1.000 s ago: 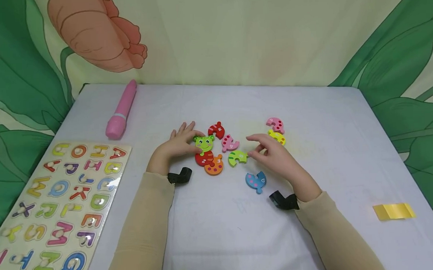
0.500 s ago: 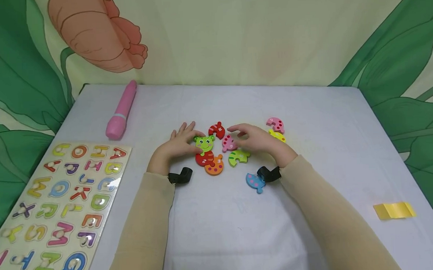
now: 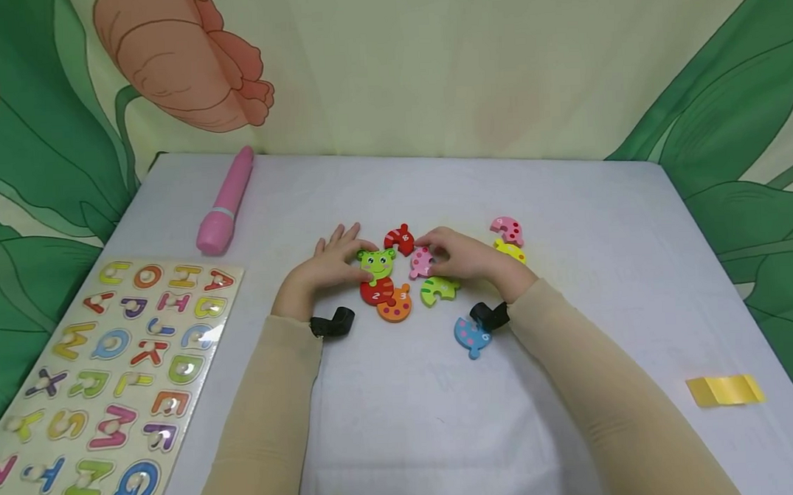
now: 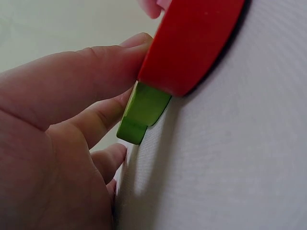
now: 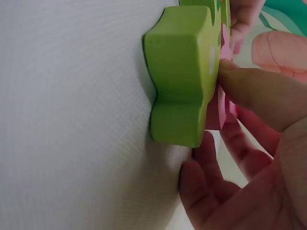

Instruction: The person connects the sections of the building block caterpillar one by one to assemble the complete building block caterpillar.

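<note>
If the pink spotted piece [image 3: 420, 263] is swept sideways, the green striped piece [image 3: 437, 290] or the red piece marked 8 [image 3: 400, 240] might be knocked askew, since both lie close beside it. The red piece marked 2 [image 3: 375, 293] could be dislodged if the frog head [image 3: 376, 264], pinched by the left hand [image 3: 324, 268], is tugged. The pink piece seems pinched by the right hand [image 3: 468, 257] on the bench [image 3: 404, 432], right of the frog head; its pink face is dotted darker and partly hidden by fingers.
</note>
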A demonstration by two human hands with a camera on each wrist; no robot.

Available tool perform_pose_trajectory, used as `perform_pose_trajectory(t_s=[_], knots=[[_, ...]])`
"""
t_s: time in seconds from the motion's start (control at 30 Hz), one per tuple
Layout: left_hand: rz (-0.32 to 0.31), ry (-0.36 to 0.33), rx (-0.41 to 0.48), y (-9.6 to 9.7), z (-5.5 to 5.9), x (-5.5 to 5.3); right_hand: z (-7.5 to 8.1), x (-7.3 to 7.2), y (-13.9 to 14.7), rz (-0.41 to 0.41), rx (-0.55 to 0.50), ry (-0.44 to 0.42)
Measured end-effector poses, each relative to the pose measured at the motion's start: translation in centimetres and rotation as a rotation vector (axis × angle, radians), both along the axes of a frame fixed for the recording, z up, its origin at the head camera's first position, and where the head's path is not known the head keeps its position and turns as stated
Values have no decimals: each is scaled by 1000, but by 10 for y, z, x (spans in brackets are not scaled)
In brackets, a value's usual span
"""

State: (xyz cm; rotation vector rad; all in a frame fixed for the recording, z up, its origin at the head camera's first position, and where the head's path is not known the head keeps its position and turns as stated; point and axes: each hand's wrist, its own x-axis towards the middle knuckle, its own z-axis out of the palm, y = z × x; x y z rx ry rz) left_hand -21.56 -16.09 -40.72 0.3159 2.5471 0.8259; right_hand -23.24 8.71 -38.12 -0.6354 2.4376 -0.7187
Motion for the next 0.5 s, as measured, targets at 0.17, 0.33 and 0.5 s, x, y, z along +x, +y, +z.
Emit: perform_pose_trajectory(t_s=[0.17, 0.33, 0.5], knots=[[1, 4, 0, 0, -1, 0, 1, 1, -1, -9, 3, -20], [7, 0, 4, 0, 0, 1, 0, 2, 1, -47, -45, -64], [10, -3, 10, 0, 0, 0, 2, 1, 4, -85, -106, -88]])
